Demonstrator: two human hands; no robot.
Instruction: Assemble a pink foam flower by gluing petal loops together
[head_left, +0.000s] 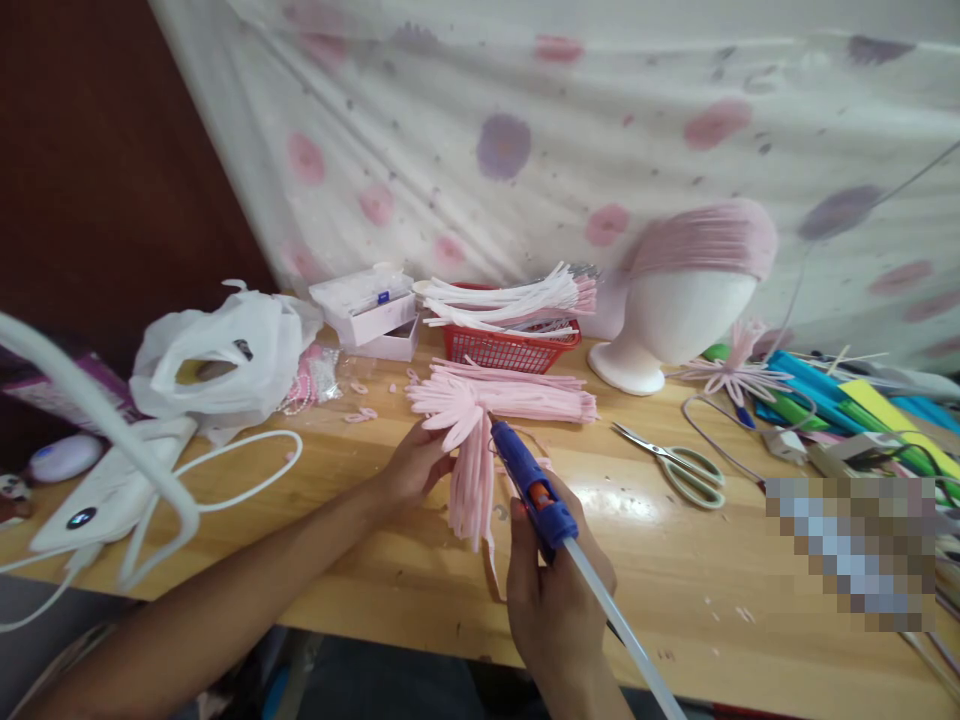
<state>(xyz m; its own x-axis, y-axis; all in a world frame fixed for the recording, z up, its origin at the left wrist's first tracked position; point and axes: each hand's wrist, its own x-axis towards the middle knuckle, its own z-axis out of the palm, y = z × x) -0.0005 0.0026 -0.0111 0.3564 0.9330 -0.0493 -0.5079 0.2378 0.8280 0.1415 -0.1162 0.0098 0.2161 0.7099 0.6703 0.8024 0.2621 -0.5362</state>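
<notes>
My right hand (559, 590) is wrapped round a blue hot glue gun (534, 485), with a long translucent glue stick (619, 620) sticking out of its back end. The gun's nozzle meets a pink pipe cleaner bundle (470, 480) at its gathered part, where loops fan out above and straight strands hang below. My left hand (420, 465) grips this bundle from the left, its fingertips partly hidden behind the loops. Behind it lies a pile of loose pink pipe cleaners (532, 393). A thin pink strip (493, 570) dangles beside the strands.
A red basket (510, 347) of white pipe cleaners stands behind. Right of it is a white foam head (686, 315) in a pink covering. Scissors (675, 465) lie at the right. A white plastic bag (225, 360), a power bank (112, 490) and a white cable (247, 437) occupy the left.
</notes>
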